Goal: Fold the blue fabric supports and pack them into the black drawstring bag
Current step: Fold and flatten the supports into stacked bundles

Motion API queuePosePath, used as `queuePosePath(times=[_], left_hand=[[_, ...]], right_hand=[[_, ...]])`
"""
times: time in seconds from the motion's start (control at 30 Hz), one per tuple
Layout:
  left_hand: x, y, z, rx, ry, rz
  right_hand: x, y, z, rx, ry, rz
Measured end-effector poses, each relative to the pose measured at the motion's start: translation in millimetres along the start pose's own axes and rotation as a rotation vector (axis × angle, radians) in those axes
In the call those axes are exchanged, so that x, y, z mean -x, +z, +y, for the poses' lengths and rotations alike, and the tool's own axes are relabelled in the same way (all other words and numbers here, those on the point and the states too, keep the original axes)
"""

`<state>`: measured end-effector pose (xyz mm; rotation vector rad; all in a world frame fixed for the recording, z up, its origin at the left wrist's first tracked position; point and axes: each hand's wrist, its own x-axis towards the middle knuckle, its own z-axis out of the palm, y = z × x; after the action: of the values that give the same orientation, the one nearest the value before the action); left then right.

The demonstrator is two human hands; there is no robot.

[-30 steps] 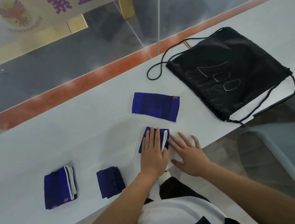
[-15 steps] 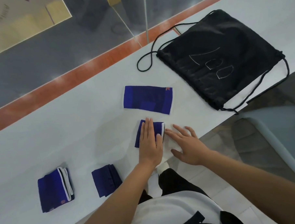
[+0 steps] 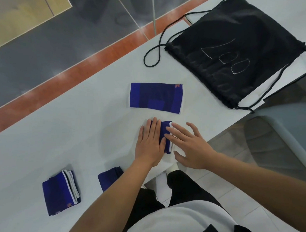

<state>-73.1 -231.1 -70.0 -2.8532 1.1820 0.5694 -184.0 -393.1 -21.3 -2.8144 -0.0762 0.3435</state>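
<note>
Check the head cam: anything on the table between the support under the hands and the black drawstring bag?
In the head view, only bare white table separates the pressed support from the bag. The unfolded support lies to the side, beyond the hands.

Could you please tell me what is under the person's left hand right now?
A folded blue fabric support with a white edge lies flat beneath the left hand. The palm hides most of it; the right hand touches its white edge.

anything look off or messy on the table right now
Mostly tidy. One blue support still lies flat and unfolded in the middle, while two folded ones sit at the near left. The black drawstring bag overhangs the table's near edge slightly. Both hands press a fourth support.
</note>
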Motion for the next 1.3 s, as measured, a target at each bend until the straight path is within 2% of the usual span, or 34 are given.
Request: queuePosePath(times=[0.2,0.33,0.4,0.47,0.57,0.67,0.73,0.87,1.07,1.13,1.23,1.3], left_hand=[[-1.0,1.6,-3.4,0.041,0.035,-0.003],[-2.7,-10.2,-4.6,0.073,0.046,-0.102],[-1.1,-22.3,-5.3,0.170,0.022,-0.121],[3.8,-35.2,-2.8,0.365,-0.110,-0.049],[8.9,-50.0,1.7,0.645,-0.415,0.056],[-0.2,-57.4,-3.4,0.886,-0.658,0.009],[-6.0,-61.6,-10.4,1.037,-0.723,-0.052],[-4.1,-79.9,-20.1,1.217,-0.657,-0.145],[51.5,-146.2,-45.2,1.151,-0.386,-0.003],[82.9,-169.1,-62.7,1.138,-0.335,0.017],[132.5,-195.3,-93.1,1.177,-0.277,0.036],[163.7,-204.1,-116.4,1.220,-0.284,0.069]], right_hand=[[1.9,8.5,4.0,0.116,0.064,-0.081],[-2.5,1.8,-0.3,0.072,0.094,-0.096],[-4.8,-2.0,-2.8,0.039,0.117,-0.126],[-6.1,-5.4,-5.4,0.015,0.149,-0.168],[-5.2,-10.1,-9.5,-0.006,0.178,-0.223],[-1.4,-12.2,-14.0,-0.034,0.194,-0.227],[0.4,-10.8,-15.3,-0.058,0.212,-0.201],[-2.9,-13.0,-18.8,-0.097,0.221,-0.164],[-35.7,-73.9,-54.6,-0.375,0.158,0.328],[-51.7,-106.7,-79.9,-0.526,0.094,0.262],[-74.0,-149.4,-125.8,-0.651,-0.029,-0.049],[-85.0,-166.0,-162.8,-0.686,-0.098,-0.142]])
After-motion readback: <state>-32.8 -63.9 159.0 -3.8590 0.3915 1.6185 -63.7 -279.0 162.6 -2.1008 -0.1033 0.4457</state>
